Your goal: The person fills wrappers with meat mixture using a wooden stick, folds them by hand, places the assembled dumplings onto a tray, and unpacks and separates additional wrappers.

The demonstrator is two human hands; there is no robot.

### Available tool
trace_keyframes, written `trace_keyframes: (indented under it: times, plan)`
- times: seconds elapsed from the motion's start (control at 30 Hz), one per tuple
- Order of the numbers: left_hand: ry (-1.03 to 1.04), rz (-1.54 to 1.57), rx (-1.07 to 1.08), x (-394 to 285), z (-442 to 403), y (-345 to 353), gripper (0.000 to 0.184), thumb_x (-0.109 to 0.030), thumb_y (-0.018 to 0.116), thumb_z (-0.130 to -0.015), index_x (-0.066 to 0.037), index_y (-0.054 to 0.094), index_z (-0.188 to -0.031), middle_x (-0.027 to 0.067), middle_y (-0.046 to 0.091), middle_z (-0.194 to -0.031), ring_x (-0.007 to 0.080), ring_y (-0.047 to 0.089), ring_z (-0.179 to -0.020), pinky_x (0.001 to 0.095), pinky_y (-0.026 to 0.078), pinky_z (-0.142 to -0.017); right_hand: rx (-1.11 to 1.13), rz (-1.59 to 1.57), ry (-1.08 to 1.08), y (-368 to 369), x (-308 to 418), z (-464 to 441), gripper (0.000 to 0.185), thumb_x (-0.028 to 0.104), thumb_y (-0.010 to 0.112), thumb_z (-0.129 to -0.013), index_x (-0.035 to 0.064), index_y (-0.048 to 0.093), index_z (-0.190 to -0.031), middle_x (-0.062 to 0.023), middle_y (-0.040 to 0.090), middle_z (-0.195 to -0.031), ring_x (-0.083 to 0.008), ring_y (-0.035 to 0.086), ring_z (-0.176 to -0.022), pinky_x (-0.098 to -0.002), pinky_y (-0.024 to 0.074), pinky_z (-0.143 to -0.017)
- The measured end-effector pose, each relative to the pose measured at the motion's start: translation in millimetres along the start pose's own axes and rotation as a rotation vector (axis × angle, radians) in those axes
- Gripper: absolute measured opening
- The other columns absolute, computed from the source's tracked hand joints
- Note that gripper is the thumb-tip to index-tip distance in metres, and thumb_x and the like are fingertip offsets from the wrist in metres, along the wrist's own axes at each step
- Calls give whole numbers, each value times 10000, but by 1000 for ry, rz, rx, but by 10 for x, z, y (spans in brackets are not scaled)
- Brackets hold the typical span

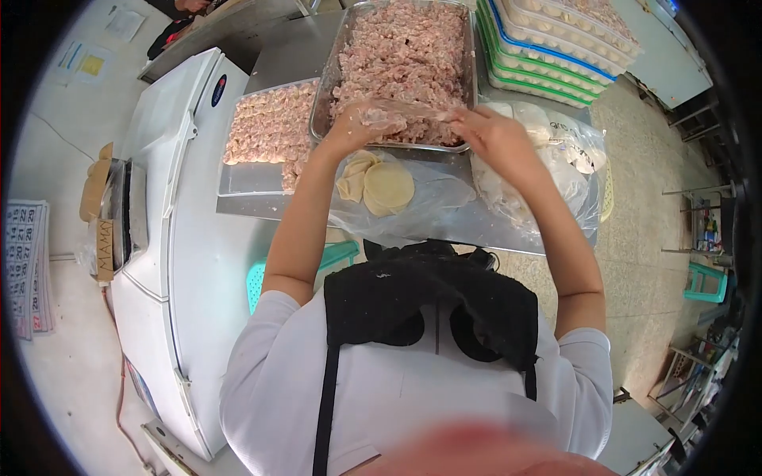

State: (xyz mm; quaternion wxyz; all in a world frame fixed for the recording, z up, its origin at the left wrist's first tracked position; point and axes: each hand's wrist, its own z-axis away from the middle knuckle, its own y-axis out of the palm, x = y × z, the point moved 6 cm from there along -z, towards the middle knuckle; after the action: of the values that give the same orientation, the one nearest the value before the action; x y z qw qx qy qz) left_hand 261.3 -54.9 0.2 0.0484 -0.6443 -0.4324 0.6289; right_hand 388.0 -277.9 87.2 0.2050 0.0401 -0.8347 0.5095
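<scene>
Over the front edge of a metal tray point(315, 119) heaped with ground meat point(401, 55), both my hands are raised. Thin clear plastic point(421, 111), which looks like a disposable glove, stretches between them. It covers the fingers of my left hand point(359, 129), with bits of meat on it; how those fingers are bent I cannot make out. My right hand point(494, 135) pinches the plastic's other end. Just below lie round, pale dough wrappers point(389, 189) on a clear plastic sheet point(440, 190).
Rows of meat-filled pieces point(270, 127) cover a flat tray at left. Plastic bags point(548, 166) with pale contents lie at right, below stacked lidded containers point(548, 51). A white freezer point(202, 278) flanks the table; a green stool point(255, 282) stands underneath. Another person's hand point(193, 5) shows at top left.
</scene>
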Motion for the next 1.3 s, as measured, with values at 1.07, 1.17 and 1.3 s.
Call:
trace_keyframes:
  times: [1.07, 1.17, 1.3]
  plan:
    - [49, 132, 175, 311, 935, -1776, 573, -385, 817, -684, -16, 629, -1080, 109, 644, -1016, 197, 579, -966, 348, 468, -842, 140, 62, 7, 547, 1958, -584, 316, 330, 546, -923, 74, 667, -1062, -163, 663, -947, -357, 625, -842, -425, 499, -740]
    - [68, 285, 263, 213, 987, -1938, 395, -194, 778, -731, -42, 616, -1057, 44, 657, -928, 148, 599, -873, 320, 478, -790, 167, -100, -16, 1017, 2151, -512, 344, 350, 507, -943, 86, 635, -1121, -186, 659, -975, -380, 622, -874, -449, 496, -753]
    - [53, -40, 160, 836, 995, -2032, 442, -207, 781, -711, -35, 611, -1081, 66, 669, -914, 175, 617, -850, 333, 489, -777, 212, -166, 94, 1210, 2036, -430, 305, 297, 540, -935, 68, 639, -1111, -184, 655, -1008, -375, 617, -908, -412, 496, -789]
